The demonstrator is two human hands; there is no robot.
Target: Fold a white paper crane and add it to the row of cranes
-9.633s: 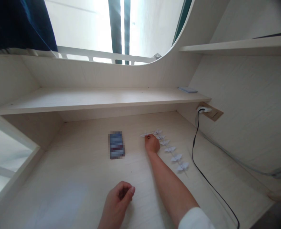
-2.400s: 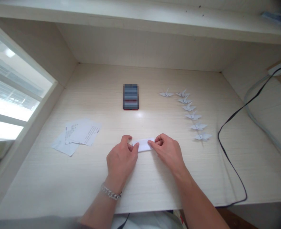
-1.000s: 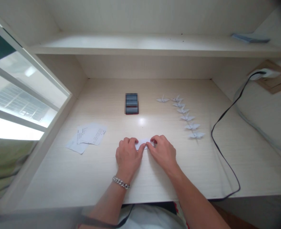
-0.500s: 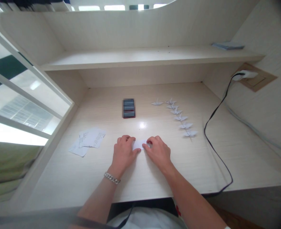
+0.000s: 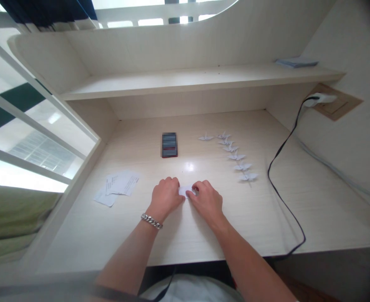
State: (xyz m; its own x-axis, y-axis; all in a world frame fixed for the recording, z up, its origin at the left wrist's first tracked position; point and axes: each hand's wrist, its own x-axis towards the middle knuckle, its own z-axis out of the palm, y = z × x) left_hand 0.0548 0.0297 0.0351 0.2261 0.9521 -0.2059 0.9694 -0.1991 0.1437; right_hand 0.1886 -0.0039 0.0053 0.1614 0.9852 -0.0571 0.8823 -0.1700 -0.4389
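Observation:
A small white piece of paper [image 5: 185, 191] lies on the desk between my two hands, and parts of it are hidden under the fingers. My left hand [image 5: 166, 196], with a silver chain bracelet [image 5: 151, 221] at the wrist, has its fingers closed on the left end of the paper. At the other end, my right hand [image 5: 206, 202] pinches the paper between thumb and curled fingers. Several folded white paper cranes [image 5: 236, 156] stand in a line to the right, beyond my right hand.
Loose printed paper sheets [image 5: 122, 183] overlap at the left. A dark phone-like rectangle [image 5: 169, 145], its face blurred, lies farther back. A black cable [image 5: 279, 191] runs from the wall socket [image 5: 335, 102] down the right side. A shelf [image 5: 185, 86] spans the back.
My left hand has shifted slightly and its fingers are drawn closer together, covering more of the paper's left end. My right hand keeps its pinch. The camera view has tilted a little.

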